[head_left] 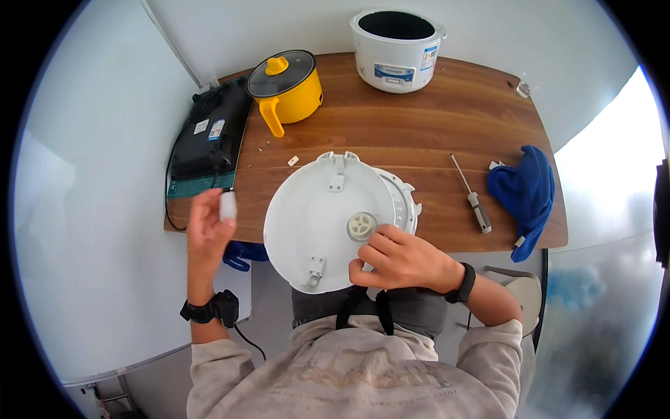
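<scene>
My left hand [206, 227] is raised at the table's left front, fingers closed round a small white tube-like piece [228, 204] with a dark end. A round white plastic lid shell [296, 223] lies at the front edge, inner side up and jutting past the table. It carries a hinge-like notch at the top, small white fittings and a round pale vent [361, 226]. Under its right side shows a white toothed ring [405, 202]. My right hand [408, 262] is curled over the shell's lower right rim, just below the vent; its palm side is hidden.
A yellow pot [296, 98] with a glass lid and a white rice cooker body [394, 59] stand at the back. On the left, a black appliance [209, 136] rests on a green mat [199, 186]. Rightward lie a screwdriver [476, 206], a blue cloth [527, 188] and small white bits.
</scene>
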A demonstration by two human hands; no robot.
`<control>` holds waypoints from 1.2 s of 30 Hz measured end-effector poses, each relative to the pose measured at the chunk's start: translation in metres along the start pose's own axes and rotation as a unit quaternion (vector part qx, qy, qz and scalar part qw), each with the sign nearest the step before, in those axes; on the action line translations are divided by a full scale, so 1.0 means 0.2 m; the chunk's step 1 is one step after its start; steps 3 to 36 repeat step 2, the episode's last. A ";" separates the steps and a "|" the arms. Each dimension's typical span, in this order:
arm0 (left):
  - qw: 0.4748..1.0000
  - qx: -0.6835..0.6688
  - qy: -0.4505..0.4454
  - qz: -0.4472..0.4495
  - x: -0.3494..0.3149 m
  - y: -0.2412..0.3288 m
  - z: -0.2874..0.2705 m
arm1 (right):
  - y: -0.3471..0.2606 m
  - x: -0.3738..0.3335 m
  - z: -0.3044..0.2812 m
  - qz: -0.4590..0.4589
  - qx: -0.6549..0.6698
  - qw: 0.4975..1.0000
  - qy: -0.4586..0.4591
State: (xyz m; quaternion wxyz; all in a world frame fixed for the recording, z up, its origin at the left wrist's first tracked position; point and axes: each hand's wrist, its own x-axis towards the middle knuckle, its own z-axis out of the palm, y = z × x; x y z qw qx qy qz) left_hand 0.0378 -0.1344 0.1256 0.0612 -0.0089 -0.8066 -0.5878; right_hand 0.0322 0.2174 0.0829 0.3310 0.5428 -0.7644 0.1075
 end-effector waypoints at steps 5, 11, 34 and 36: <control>0.997 0.019 -0.076 0.011 -0.02 -0.07 -0.03 | -0.01 -0.02 0.03 0.002 0.000 1.000 -0.002; 0.997 0.019 -0.076 0.011 -0.02 -0.07 -0.03 | -0.01 -0.02 0.03 0.002 0.000 1.000 -0.002; 0.997 0.019 -0.076 0.011 -0.02 -0.07 -0.03 | -0.01 -0.02 0.03 0.002 0.000 1.000 -0.002; 0.997 0.019 -0.076 0.011 -0.02 -0.07 -0.03 | -0.01 -0.02 0.03 0.002 0.000 1.000 -0.002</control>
